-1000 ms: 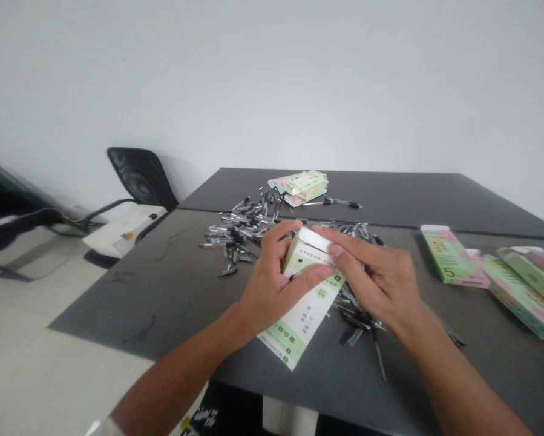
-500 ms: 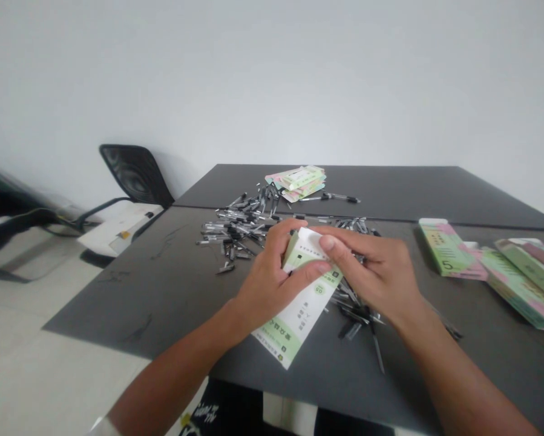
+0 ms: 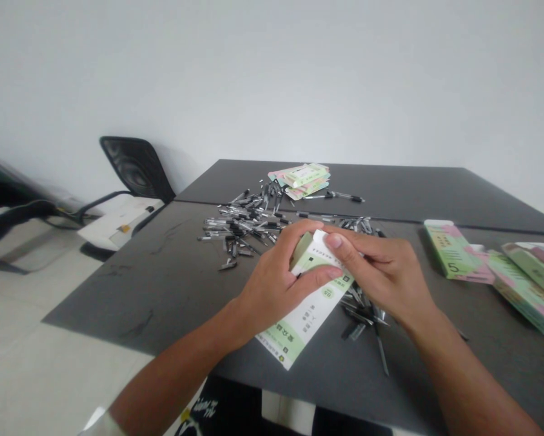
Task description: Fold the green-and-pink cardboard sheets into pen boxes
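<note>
Between both hands is a white and green printed carton (image 3: 307, 313), tilted over the near part of the table. My left hand (image 3: 283, 278) wraps round its left side, the thumb lying across the printed face. At the carton's upper end, my right hand (image 3: 383, 266) pinches the white flap with thumb on top; its other fingers are partly hidden behind. Whether anything is inside the carton cannot be seen. Beneath and behind the hands lies a loose heap of clear pens with black caps or grips (image 3: 244, 224), some of them showing below the right hand.
Several flat green and pink cartons (image 3: 455, 251) lie on the right of the dark table (image 3: 176, 290). A small stack of cartons (image 3: 305, 178) stands at the back. A black mesh chair (image 3: 135, 166) with white boxes on it is at the left.
Both hands and the carton have shifted slightly to the right in view. The right thumb still presses the carton's upper end, and the grip looks much the same.
</note>
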`<state>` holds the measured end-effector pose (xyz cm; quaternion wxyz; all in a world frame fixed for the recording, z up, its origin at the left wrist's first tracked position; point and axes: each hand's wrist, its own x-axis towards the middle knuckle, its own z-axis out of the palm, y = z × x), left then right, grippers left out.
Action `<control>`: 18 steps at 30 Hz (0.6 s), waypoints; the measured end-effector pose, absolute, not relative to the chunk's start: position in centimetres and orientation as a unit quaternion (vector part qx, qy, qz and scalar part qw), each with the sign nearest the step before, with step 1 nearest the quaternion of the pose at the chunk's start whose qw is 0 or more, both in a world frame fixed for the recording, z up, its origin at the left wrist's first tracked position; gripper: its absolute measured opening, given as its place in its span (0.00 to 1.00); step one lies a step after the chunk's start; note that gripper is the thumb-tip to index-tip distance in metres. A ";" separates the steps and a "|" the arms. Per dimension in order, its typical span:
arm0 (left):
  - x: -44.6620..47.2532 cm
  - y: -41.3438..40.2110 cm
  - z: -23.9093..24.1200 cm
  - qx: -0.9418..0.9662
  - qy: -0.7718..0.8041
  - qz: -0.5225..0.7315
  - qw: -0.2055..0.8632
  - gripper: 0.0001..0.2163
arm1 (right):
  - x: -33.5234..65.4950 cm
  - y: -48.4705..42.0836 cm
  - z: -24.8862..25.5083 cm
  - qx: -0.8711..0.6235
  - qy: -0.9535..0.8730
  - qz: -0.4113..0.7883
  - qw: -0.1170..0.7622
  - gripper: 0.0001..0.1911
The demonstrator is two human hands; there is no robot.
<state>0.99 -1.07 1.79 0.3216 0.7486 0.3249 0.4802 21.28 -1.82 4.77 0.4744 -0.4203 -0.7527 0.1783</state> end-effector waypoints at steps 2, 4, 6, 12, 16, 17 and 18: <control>0.9 -1.1 1.8 0.753 0.325 0.476 0.316 0.27 | 21.5 -1.9 4.7 -0.416 -0.766 0.142 0.468 0.15; 0.9 -1.0 1.7 0.756 0.324 0.476 0.312 0.30 | 21.5 -2.0 4.7 -0.413 -0.773 0.120 0.466 0.15; 0.8 -0.9 1.5 0.760 0.320 0.480 0.299 0.34 | 21.4 -2.1 4.8 -0.412 -0.773 0.117 0.468 0.15; 0.8 -0.8 1.5 0.758 0.328 0.476 0.302 0.38 | 20.8 -2.2 4.6 -0.431 -0.740 0.147 0.494 0.13; 0.8 -1.0 1.7 0.743 0.337 0.469 0.338 0.37 | 20.8 -2.2 4.4 -0.429 -0.740 0.124 0.503 0.12; 0.8 -1.0 1.8 0.740 0.337 0.470 0.343 0.36 | 20.9 -2.2 4.4 -0.427 -0.746 0.107 0.500 0.12; 0.8 -1.0 1.9 0.739 0.335 0.471 0.346 0.36 | 21.0 -2.2 4.4 -0.425 -0.753 0.088 0.494 0.12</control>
